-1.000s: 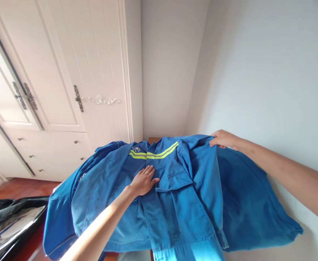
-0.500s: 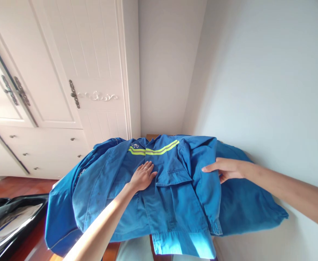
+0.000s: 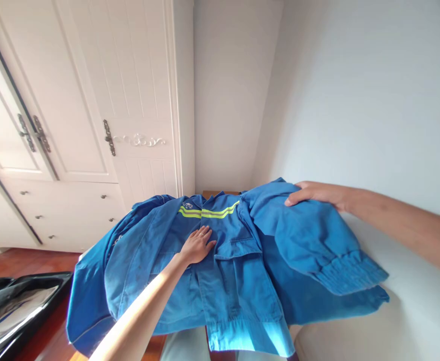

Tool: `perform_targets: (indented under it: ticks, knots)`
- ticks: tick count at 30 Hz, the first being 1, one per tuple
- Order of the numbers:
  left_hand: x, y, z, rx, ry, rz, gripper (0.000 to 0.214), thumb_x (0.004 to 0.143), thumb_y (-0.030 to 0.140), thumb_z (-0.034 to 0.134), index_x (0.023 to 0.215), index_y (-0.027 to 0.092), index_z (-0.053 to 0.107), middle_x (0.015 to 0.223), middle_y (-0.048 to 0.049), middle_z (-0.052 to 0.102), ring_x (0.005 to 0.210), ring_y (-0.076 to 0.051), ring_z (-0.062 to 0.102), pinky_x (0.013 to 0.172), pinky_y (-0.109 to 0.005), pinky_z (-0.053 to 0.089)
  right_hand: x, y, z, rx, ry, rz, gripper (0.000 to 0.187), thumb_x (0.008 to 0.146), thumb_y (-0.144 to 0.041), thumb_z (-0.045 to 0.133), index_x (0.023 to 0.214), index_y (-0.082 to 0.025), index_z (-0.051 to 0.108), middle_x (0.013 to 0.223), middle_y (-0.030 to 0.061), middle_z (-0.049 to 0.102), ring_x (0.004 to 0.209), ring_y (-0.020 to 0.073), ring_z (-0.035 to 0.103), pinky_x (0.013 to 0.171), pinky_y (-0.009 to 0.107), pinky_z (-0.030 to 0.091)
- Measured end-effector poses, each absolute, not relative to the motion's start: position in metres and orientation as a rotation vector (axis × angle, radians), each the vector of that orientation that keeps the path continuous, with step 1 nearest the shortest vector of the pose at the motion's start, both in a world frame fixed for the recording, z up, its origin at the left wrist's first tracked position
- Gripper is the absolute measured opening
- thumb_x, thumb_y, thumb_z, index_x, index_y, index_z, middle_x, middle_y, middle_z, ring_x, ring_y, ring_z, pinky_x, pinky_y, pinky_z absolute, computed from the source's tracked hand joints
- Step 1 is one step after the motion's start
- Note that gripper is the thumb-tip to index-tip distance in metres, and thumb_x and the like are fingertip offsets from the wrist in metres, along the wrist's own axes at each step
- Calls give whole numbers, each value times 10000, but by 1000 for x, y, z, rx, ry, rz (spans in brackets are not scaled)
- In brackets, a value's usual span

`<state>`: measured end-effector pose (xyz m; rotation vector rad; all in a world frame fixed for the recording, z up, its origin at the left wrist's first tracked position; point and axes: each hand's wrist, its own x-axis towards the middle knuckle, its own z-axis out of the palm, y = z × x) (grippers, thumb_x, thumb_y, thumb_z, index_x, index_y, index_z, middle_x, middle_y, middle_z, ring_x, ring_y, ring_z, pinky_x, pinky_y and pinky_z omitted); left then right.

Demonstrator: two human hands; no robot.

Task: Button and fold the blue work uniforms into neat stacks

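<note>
A blue work jacket (image 3: 227,281) with a yellow-green reflective stripe (image 3: 208,212) lies spread over a small wooden surface in front of me. My left hand (image 3: 197,245) rests flat and open on the jacket's chest, just below the stripe. My right hand (image 3: 315,194) is closed on the jacket's right sleeve (image 3: 317,245) near the shoulder, holding it raised. The sleeve's cuff hangs toward the lower right.
A white wardrobe (image 3: 92,125) with metal handles and drawers stands at the left. White walls meet in a corner behind the jacket. A black bag (image 3: 12,306) lies on the red-brown floor at the lower left.
My right hand has moved up and right with the right sleeve, lifting it off the jacket body. My left hand has stayed pressed on the chest.
</note>
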<state>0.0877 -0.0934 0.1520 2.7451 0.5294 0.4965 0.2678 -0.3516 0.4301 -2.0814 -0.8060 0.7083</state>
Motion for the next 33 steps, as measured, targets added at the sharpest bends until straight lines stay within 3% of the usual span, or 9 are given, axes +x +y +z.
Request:
perform_targets:
  ticks: [3, 6, 11, 15, 18, 21, 23, 25, 33]
  knots:
    - [88, -93, 151, 2745, 519, 493, 581, 958, 488, 326, 1445, 195, 448, 1544, -54, 377, 1459, -264, 254, 1181, -408, 185, 328, -359, 478, -2199, -882, 191, 198, 685, -47, 656, 628, -229, 602, 596, -9, 658, 654, 96, 617, 611, 161, 468]
    - [87, -92, 150, 2735, 502, 503, 582, 960, 485, 327, 1449, 193, 443, 1545, -50, 374, 1457, -268, 258, 1185, -403, 182, 384, -371, 507, -1995, -996, -282, 334, 834, -41, 468, 553, -218, 499, 796, 23, 698, 861, 12, 602, 699, 90, 396]
    - [88, -89, 149, 2729, 472, 513, 585, 954, 495, 357, 1441, 189, 463, 1535, -63, 385, 1447, -273, 289, 1181, -405, 213, 422, -362, 494, -2080, -1020, -657, 327, 761, -1, 522, 542, -239, 477, 1052, 88, 680, 1232, 75, 453, 1050, 245, 295]
    - [89, -84, 150, 2743, 471, 504, 590, 949, 498, 370, 1428, 172, 481, 1531, -76, 390, 1440, -269, 304, 1171, -391, 241, 408, -332, 451, -2312, -1070, -511, 304, 657, 78, 547, 613, -222, 559, 1156, 122, 652, 1303, 162, 414, 1143, 377, 160]
    - [90, -80, 152, 2735, 453, 458, 569, 939, 475, 410, 1407, 165, 507, 1524, -81, 400, 1426, -278, 331, 1158, -388, 268, 384, -317, 415, -2460, -1183, -231, 252, 658, 60, 574, 662, -192, 584, 1142, 125, 654, 1280, 222, 452, 1088, 390, 278]
    - [91, -76, 153, 2721, 421, 428, 535, 937, 441, 440, 1397, 180, 518, 1526, -76, 396, 1419, -281, 347, 1154, -401, 279, 357, -315, 372, -2621, -1201, 133, 187, 708, -88, 689, 584, -160, 569, 846, 133, 692, 1003, 279, 638, 892, 387, 464]
    - [93, -73, 152, 2715, 419, 408, 523, 937, 427, 451, 1396, 186, 520, 1532, -85, 382, 1426, -278, 335, 1158, -413, 277, 342, -318, 339, -2648, -1183, 438, 266, 749, -285, 740, 586, -140, 588, 712, 120, 679, 743, 251, 682, 704, 359, 529]
    - [96, -71, 149, 2714, 433, 387, 524, 936, 409, 460, 1400, 172, 513, 1537, -109, 368, 1437, -273, 315, 1164, -425, 269, 329, -321, 305, -2541, -1103, 784, 362, 792, -463, 704, 675, -134, 605, 741, 110, 689, 620, 198, 663, 575, 309, 538]
    - [96, -71, 137, 2599, 410, 627, 416, 910, 276, 501, 1301, 173, 604, 1454, -115, 496, 1342, -251, 466, 1118, -394, 366, 286, -310, 252, -2134, -770, 1200, 467, 782, -598, 668, 823, -136, 612, 812, 86, 697, 625, 162, 679, 495, 239, 559]
